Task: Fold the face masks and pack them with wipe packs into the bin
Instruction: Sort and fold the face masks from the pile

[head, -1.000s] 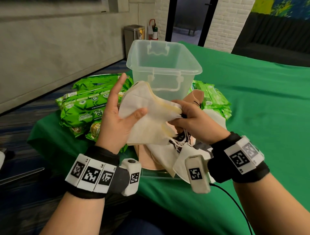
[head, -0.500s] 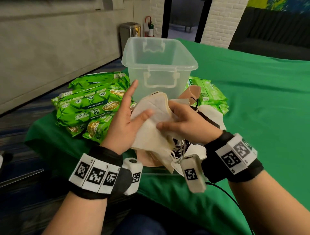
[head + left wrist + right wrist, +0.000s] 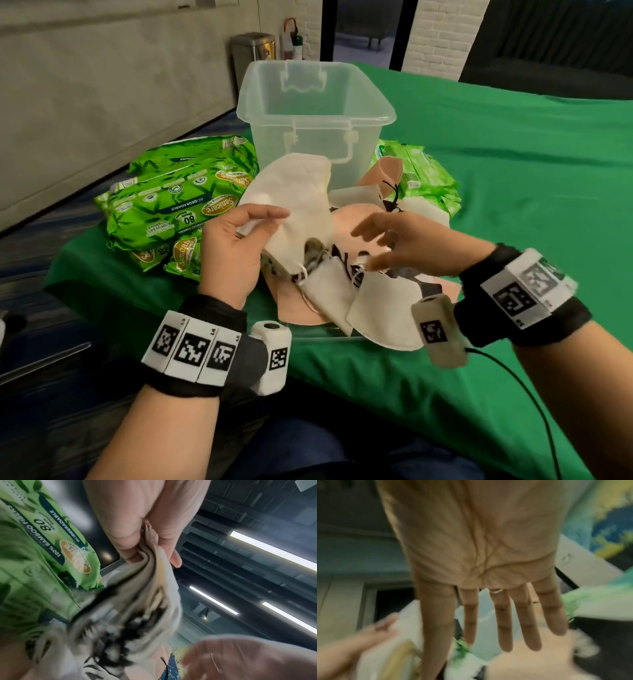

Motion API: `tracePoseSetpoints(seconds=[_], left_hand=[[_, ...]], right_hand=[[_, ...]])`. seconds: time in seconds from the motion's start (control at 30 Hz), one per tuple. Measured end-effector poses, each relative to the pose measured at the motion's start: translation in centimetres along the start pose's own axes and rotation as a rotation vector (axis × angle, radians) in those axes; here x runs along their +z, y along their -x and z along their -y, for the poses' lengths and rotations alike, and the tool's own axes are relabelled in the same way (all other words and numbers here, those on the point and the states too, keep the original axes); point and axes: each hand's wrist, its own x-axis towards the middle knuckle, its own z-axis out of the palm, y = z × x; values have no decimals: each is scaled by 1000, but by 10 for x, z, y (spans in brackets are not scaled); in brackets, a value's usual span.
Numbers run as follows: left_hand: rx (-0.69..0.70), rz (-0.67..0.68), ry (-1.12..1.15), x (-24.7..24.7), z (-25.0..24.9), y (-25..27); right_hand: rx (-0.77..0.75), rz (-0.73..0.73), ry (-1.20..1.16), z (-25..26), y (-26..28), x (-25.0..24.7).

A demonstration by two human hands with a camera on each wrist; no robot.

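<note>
A folded cream face mask [image 3: 294,202] stands upright in my left hand [image 3: 236,240], pinched between thumb and fingers; the left wrist view shows its layered edge [image 3: 150,563] squeezed there. My right hand [image 3: 394,240] hovers with straight, spread fingers [image 3: 501,622] over a pile of white and peach masks [image 3: 370,298] on the green table, holding nothing. The clear plastic bin [image 3: 376,116] stands just beyond the pile and looks empty. Green wipe packs [image 3: 171,209] lie stacked to the left of the bin, and more wipe packs [image 3: 421,171] lie to its right.
The green cloth [image 3: 513,205] stretches away to the right. The table's left edge drops to a dark floor [image 3: 34,257]. A metal waste bin [image 3: 251,51] and a wall stand behind the clear bin.
My right hand has let go of the cream mask and moved right with its fingers spread. The left hand now holds the folded mask alone, a little lower.
</note>
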Motion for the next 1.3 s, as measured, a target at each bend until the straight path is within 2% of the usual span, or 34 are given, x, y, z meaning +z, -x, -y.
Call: tracePoseSetpoints(seconds=[0.07,0.17,0.23,0.33,0.47,0.57,0.7,0.8,0.87,0.93,1.07,1.13,1.2,1.3], left_hand=[[-7,-1,-16,2,-2,0],[-29,-14,-16,7,-5,0],[-47,-17,-1,9,-7,1],[-73,-10,-3,7,-9,2],[-104,-37,-18,4,-8,2],[-124,-60,-8,3,-8,1],[-140,-73,-22,5,-10,1],[-154,-76,-42,8,-10,2],[-171,-56,-48,10,-9,3],[-187,-32,-29,15,-11,5],[-289,-9,94,21,-12,4],[-335,-2,155,22,-13,4],[-353,-3,240,23,-18,4],[-352,39,369,21,-23,4]], right_hand=[[57,141,259,-10,5,-1],[73,316,339,-15,7,11],[64,349,373,-18,5,18],[85,311,472,-22,0,23],[92,175,440,-24,0,15],[49,-59,330,-23,2,-4],[26,-377,-18,-20,7,-28],[-30,-469,-304,-9,9,-33],[-97,-512,-574,3,7,-31],[-176,-613,-743,14,2,-28],[-314,-944,-626,32,-12,-13],[-389,-1014,-506,37,-18,-2],[-493,-971,-337,39,-21,12],[-590,-761,-69,33,-23,27]])
